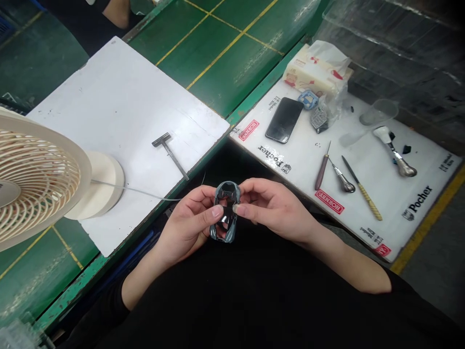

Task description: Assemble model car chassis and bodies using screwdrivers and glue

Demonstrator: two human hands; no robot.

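Between my two hands is a small grey-blue model car body (229,236), held over my lap in front of the table edge. It has open gaps in its shell, and a glossy black part shows at its middle. My left hand (194,215) grips the body's left side, thumb on the black part and fingers curled behind. From the right, my right hand (274,206) pinches the opposite side with thumb and forefinger. The fingers beneath the body are partly hidden.
A cream fan (78,179) stands at left on a white board (138,97), near a grey T-shaped tool (170,155). On the right board lie a phone (284,120), an awl (322,169), a file (362,188) and a metal-handled tool (397,155). A tissue pack (312,72) sits behind.
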